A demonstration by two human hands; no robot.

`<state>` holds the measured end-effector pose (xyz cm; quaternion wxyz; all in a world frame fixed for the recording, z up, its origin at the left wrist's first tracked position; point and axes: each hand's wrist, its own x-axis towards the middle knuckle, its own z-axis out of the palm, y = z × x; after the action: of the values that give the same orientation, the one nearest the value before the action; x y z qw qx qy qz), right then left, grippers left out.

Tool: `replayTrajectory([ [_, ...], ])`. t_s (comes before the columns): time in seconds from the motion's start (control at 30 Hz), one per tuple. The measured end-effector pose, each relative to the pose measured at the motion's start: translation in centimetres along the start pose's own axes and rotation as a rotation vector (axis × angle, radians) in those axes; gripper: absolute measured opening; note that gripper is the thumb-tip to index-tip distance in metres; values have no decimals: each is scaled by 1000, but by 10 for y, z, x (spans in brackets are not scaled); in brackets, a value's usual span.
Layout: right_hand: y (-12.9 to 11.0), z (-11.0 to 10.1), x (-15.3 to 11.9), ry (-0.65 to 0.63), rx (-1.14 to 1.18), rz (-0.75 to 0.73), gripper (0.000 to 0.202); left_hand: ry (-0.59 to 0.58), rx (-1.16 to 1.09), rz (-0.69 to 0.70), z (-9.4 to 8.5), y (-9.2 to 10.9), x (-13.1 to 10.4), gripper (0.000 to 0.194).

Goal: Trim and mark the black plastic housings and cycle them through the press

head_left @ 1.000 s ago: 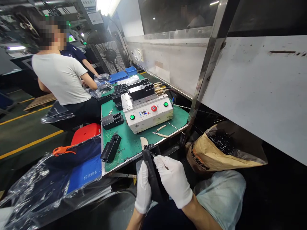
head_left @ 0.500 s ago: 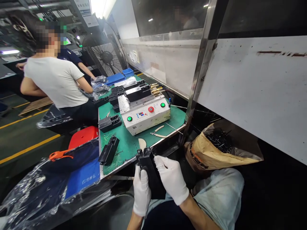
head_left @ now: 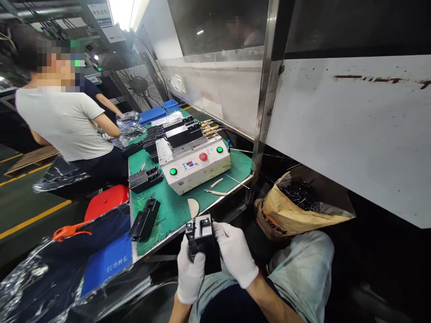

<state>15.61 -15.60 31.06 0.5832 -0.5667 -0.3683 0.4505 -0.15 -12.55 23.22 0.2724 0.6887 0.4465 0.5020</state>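
Note:
A long black plastic housing (head_left: 209, 258) is held above my lap, its end with two square openings tipped up toward me. My left hand (head_left: 189, 273), in a white glove, wraps round its left side with the thumb across the front. At the upper right edge of the housing, the bent fingers of my gloved right hand (head_left: 238, 256) are closed; their tips are partly hidden. Just beyond, a cream half-round piece (head_left: 193, 208) lies at the table edge. Cutting pliers (head_left: 217, 189) with pale handles rest near it.
A white machine (head_left: 198, 168) with green and red buttons stands on the green table (head_left: 171, 215). Similar black housings (head_left: 145, 220) lie to its left. An open sack (head_left: 274, 220) of black scraps is at right. A co-worker (head_left: 63, 121) sits at far left, near a red stool (head_left: 106, 202).
The housing has tilted, so its open end now faces me more. Both hands moved slightly left and down in view with it. The camera view has shifted slightly.

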Motion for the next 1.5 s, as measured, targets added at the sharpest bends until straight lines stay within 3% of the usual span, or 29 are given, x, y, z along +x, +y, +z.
replayTrajectory([
  [0.1, 6, -3, 2, -24, -78, -3, 55, -1, -95, -147, -1, 6, 1, 64],
  [0.23, -1, -14, 3, -24, -122, -70, 55, 97, -424, -674, -2, 25, 4, 64],
  [0.33, -16, -23, 9, -43, -200, -160, 54, 7, -867, -1077, -5, 44, 12, 58],
  [0.4, -27, -27, 17, -87, -301, -264, 52, -70, -1093, -1187, -7, 55, 19, 53],
  [0.53, -45, -24, 32, -175, -551, -435, 51, -119, -1257, -1239, -8, 68, 28, 54],
  [0.77, -61, -17, 48, -184, -930, -635, 57, -84, -1209, -1182, -5, 68, 25, 58],
  [0.9, -59, -16, 53, -157, -1042, -666, 58, -45, -1146, -1183, -5, 69, 25, 62],
  [1.1, -58, -13, 56, -175, -1088, -685, 59, 122, -991, -1145, -5, 63, 27, 59],
  [1.37, -53, -11, 60, -202, -1122, -669, 55, -51, -1110, -1187, -2, 63, 28, 63],
  [1.5, -49, -12, 61, -163, -1158, -662, 52, -40, -1097, -1153, 2, 58, 28, 61],
])
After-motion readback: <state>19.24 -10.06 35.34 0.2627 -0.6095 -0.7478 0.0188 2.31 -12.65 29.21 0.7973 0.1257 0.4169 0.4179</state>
